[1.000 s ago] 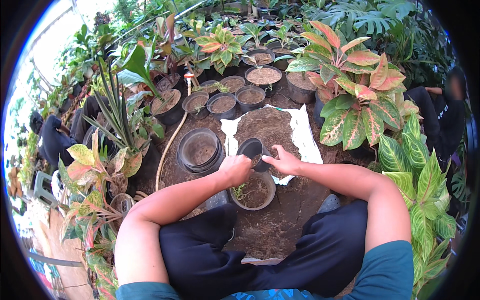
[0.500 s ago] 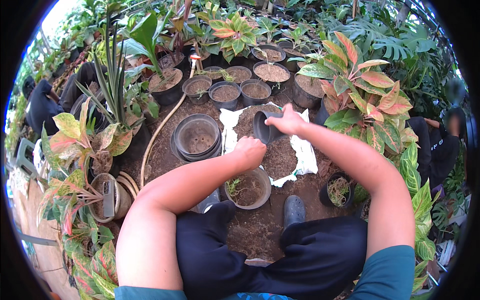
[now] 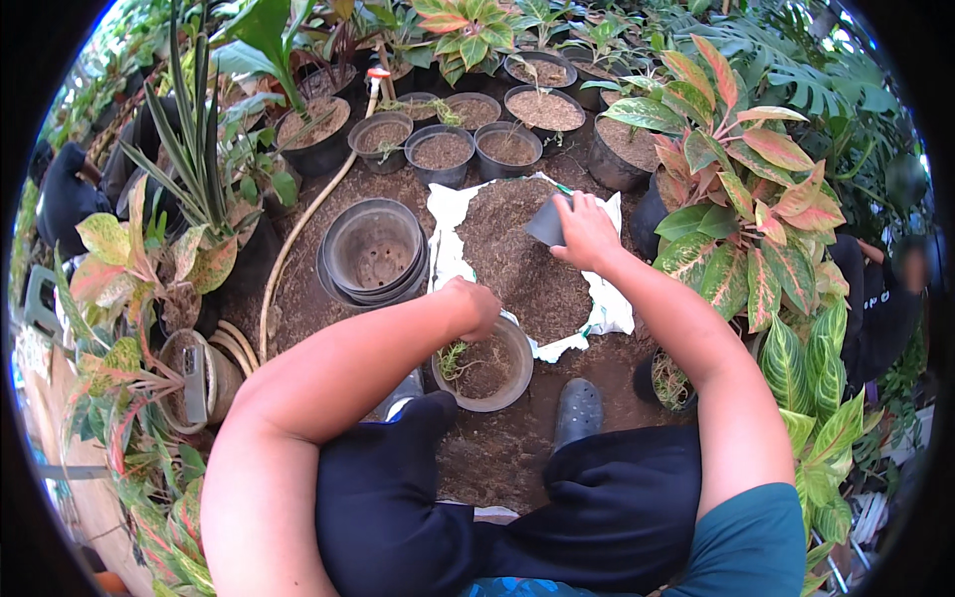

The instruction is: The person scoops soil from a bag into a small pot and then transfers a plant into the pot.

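Observation:
My right hand [image 3: 585,235] is closed around a small dark plastic pot [image 3: 544,225], tilted over the soil [image 3: 532,279] in an opened white sack [image 3: 456,206]. Below and to the left, my left hand [image 3: 476,306] is a closed fist above the far rim of a grey-brown pot [image 3: 516,388]; what its fingers hold, if anything, is hidden. That pot stands between my feet, with some soil in it and a small green plant [image 3: 453,360] leaning at its left side.
Stacked empty pots [image 3: 370,249] stand left of the sack. Several soil-filled pots [image 3: 440,154] line the far side. A hose [image 3: 303,224] curves along the left. A potted plant [image 3: 671,380] stands right of my shoe [image 3: 579,413]. Another person [image 3: 880,308] is at the right edge.
My right hand has swung the small pot farther over the soil, its mouth no longer facing my left hand. My left hand has come nearer and left, over the pot's rim.

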{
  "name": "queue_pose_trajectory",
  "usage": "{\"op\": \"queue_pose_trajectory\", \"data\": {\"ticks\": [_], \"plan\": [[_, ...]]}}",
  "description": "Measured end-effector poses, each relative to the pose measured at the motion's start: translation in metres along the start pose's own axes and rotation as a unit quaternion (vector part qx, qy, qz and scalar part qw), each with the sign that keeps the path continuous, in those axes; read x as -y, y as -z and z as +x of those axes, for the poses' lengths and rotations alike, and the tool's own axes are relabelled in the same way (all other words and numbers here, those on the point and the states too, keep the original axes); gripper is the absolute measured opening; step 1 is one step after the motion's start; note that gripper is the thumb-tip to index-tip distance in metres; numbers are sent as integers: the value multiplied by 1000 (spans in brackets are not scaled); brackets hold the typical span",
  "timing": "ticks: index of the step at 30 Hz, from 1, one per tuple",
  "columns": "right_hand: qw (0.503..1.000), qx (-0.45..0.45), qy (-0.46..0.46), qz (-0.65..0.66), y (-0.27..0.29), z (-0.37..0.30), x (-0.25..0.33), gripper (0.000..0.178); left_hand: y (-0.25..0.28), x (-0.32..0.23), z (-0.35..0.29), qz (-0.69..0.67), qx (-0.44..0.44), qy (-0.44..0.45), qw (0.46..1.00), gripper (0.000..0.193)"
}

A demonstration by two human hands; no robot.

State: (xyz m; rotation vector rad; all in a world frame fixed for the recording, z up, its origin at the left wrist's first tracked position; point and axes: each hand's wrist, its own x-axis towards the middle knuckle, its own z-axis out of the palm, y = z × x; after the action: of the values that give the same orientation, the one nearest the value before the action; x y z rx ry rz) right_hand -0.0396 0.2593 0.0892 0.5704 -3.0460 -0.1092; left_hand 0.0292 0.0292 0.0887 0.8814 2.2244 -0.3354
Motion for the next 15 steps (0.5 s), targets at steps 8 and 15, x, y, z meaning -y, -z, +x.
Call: {"op": "queue_pose_trajectory", "data": {"ticks": [8,15], "plan": [[967,17,-222,120,-76,-22,-29,90,-16,19,-4,-10,39,35,999,37],[933,80,-316,155,-82,-9,-23,91,-23,14,2,-34,39,12,999,40]]}}
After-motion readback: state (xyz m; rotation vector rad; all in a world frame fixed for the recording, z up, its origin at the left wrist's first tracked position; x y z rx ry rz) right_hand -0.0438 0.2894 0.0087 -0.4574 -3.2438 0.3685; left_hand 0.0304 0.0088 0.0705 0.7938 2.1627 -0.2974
